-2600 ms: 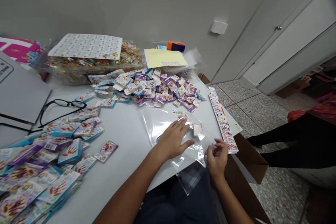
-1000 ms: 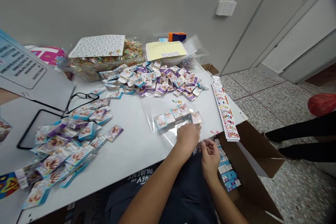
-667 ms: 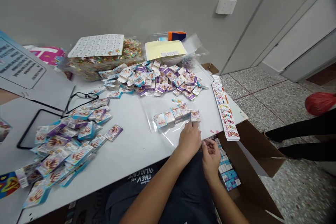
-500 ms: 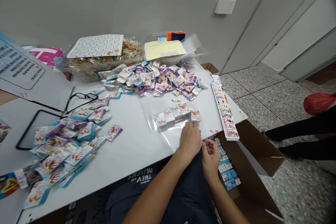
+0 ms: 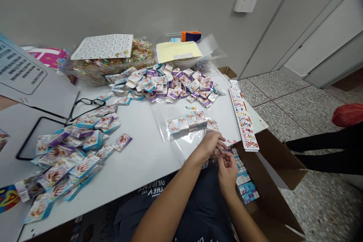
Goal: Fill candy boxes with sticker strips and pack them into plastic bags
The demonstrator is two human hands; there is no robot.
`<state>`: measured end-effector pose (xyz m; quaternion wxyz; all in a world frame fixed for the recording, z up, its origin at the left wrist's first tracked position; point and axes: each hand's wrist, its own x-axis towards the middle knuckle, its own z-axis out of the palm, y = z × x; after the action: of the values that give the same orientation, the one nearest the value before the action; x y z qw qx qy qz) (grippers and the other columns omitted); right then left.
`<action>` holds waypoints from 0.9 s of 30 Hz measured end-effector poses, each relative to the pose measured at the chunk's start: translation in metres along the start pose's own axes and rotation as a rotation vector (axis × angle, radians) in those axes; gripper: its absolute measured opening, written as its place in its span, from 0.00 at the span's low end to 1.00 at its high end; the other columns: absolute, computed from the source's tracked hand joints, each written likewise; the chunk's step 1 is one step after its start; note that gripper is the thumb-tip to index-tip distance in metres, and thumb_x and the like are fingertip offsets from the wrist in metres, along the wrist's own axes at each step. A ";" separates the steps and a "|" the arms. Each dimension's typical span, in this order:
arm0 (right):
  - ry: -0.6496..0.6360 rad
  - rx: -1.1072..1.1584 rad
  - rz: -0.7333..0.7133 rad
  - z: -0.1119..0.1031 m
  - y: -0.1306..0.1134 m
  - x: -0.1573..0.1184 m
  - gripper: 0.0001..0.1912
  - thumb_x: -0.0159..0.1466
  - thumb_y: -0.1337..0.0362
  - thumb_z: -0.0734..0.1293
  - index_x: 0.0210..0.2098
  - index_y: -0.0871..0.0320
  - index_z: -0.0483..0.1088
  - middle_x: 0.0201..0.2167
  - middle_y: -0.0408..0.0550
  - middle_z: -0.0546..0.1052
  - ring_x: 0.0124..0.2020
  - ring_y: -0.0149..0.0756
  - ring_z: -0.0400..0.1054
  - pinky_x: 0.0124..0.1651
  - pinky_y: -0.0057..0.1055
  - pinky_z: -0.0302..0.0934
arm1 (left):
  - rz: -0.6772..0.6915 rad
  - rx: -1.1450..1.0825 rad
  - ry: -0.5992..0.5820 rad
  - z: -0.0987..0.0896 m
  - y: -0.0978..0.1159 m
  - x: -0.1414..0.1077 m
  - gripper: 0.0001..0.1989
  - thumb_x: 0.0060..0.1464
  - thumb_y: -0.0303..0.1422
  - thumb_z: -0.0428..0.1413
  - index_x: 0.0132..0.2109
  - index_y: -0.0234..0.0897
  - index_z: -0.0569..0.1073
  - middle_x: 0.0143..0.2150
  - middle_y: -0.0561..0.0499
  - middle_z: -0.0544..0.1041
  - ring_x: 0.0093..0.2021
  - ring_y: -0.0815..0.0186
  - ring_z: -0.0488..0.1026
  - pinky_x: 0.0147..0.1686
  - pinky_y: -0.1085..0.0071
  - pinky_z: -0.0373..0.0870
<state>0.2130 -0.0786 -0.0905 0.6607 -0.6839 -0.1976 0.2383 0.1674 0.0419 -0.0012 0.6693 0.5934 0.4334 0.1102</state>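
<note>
My left hand (image 5: 212, 144) is at the table's front edge, fingers stretched to the right and slightly apart, with nothing visible in them. Just below it my right hand (image 5: 228, 164) has thumb and fingers curled together; whatever they pinch is hidden or too small to name. The fingertips of both hands nearly meet. Beyond my left hand, a row of small printed boxes (image 5: 187, 121) lies on a clear plastic bag (image 5: 181, 147). One small box (image 5: 212, 125) sits at the row's right end, slightly apart and close to my left knuckles.
Piles of small boxes (image 5: 178, 85) lie at the back and left (image 5: 65, 155). Behind stand clear bins (image 5: 110, 66). Glasses (image 5: 89, 102) rest at left, sticker strips (image 5: 244, 121) at right. An open carton (image 5: 269, 196) holds packed boxes (image 5: 248, 191). A person's legs (image 5: 323, 143) show at right.
My left hand has drawn back from the end box, its fingers swinging right over the right hand. The end box now lies a little tilted. My right hand has hardly moved.
</note>
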 end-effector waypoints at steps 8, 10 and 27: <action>-0.028 0.018 0.017 0.000 0.003 -0.001 0.18 0.59 0.50 0.73 0.38 0.57 0.71 0.34 0.48 0.78 0.35 0.40 0.74 0.39 0.36 0.69 | 0.080 -0.366 0.273 0.015 -0.025 -0.015 0.11 0.65 0.36 0.50 0.38 0.34 0.72 0.28 0.50 0.77 0.21 0.70 0.74 0.21 0.76 0.68; -0.020 0.008 0.011 0.000 0.004 -0.001 0.18 0.59 0.49 0.73 0.38 0.57 0.71 0.33 0.47 0.77 0.33 0.38 0.73 0.37 0.35 0.68 | 0.093 -0.419 0.312 0.019 -0.029 -0.009 0.12 0.64 0.36 0.53 0.35 0.34 0.71 0.25 0.52 0.75 0.20 0.71 0.73 0.21 0.76 0.69; -0.012 -0.010 -0.017 -0.001 -0.003 0.011 0.16 0.57 0.51 0.73 0.36 0.56 0.71 0.32 0.46 0.77 0.33 0.38 0.71 0.36 0.33 0.67 | 0.179 -0.624 0.297 0.029 -0.027 0.014 0.06 0.54 0.25 0.57 0.39 0.34 0.77 0.34 0.49 0.79 0.32 0.70 0.75 0.35 0.75 0.69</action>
<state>0.2225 -0.0729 -0.0880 0.6579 -0.6841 -0.2087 0.2357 0.1870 0.0235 -0.0336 0.7356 0.3734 0.4180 0.3805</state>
